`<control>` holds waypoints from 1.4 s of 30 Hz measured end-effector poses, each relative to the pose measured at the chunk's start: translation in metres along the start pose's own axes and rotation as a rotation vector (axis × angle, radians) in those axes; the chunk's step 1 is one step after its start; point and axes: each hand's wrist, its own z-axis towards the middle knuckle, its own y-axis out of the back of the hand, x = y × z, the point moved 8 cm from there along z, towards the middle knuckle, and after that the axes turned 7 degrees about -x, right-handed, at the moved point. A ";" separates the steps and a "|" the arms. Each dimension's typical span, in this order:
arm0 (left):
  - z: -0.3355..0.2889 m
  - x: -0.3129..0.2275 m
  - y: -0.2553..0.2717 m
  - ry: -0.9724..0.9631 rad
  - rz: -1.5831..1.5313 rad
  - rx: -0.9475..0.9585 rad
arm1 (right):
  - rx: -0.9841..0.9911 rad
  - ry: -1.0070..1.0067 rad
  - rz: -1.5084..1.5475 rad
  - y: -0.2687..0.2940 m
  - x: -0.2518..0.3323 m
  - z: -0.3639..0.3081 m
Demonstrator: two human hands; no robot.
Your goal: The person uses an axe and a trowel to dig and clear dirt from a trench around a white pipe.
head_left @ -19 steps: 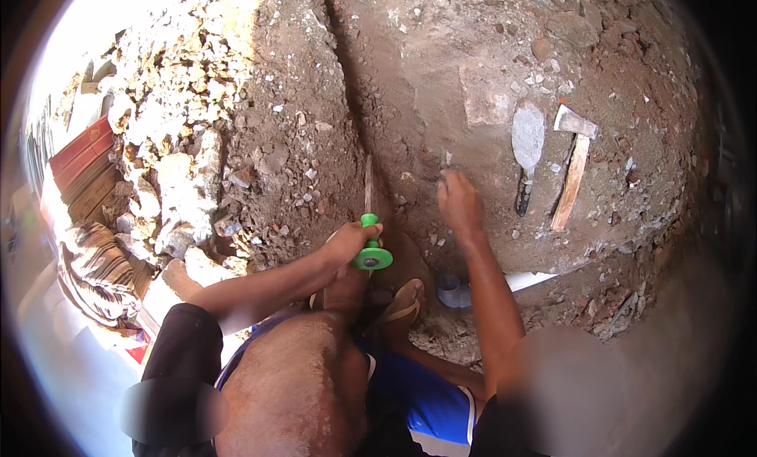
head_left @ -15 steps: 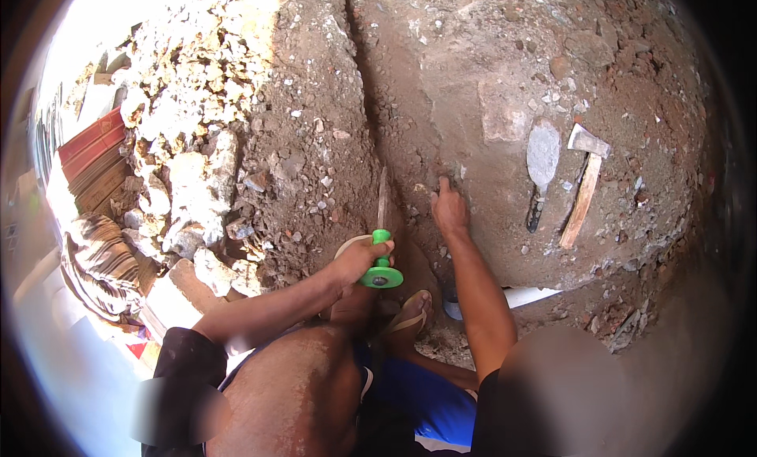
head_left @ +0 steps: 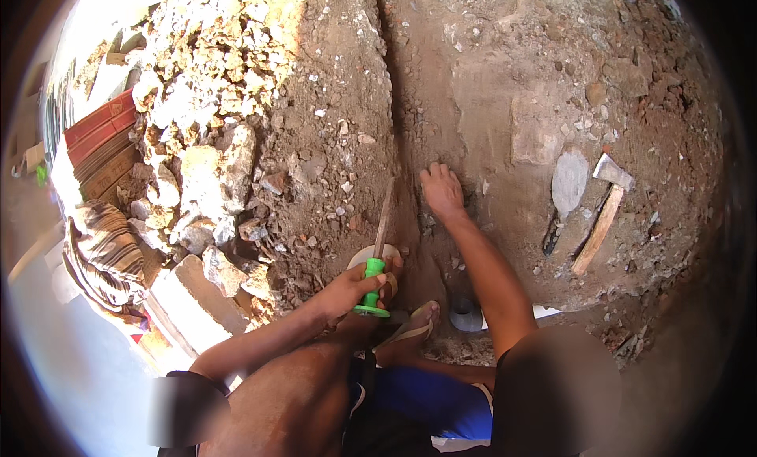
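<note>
Chisel [head_left: 381, 235] with a green grip sits in the left hand [head_left: 352, 287], which is clamped around that grip, the flat steel blade pointing up and away toward the narrow trench [head_left: 392, 102] cut through the red-brown soil. The right hand [head_left: 441, 190] lies open, fingers spread, palm down on the earth just right of the trench; half a second ago it was pressed into the dirt closer to the blade tip, and now it sits a little farther up the bank, apart from the steel. The chisel has tilted slightly, its tip now leaning rightward toward the trench edge. A sandalled foot [head_left: 415, 323] rests below the left hand, beside a white pipe end [head_left: 465, 315]. Well to the right, a trowel [head_left: 566, 190] and a hammer with a wooden handle [head_left: 603, 212] lie side by side on the soil, unmoved. Pale broken rubble [head_left: 201, 102] is heaped on the left, with a striped cloth [head_left: 102, 256] below it.
</note>
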 end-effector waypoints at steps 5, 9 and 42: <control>-0.005 0.005 0.014 0.030 0.130 -0.063 | 0.014 -0.231 0.135 -0.037 -0.023 0.031; -0.001 0.011 0.024 -0.006 0.199 -0.079 | 0.162 -0.292 0.141 -0.039 -0.010 0.018; 0.004 -0.002 0.017 -0.016 0.165 -0.108 | -0.352 -1.094 1.477 -0.069 -0.069 -0.106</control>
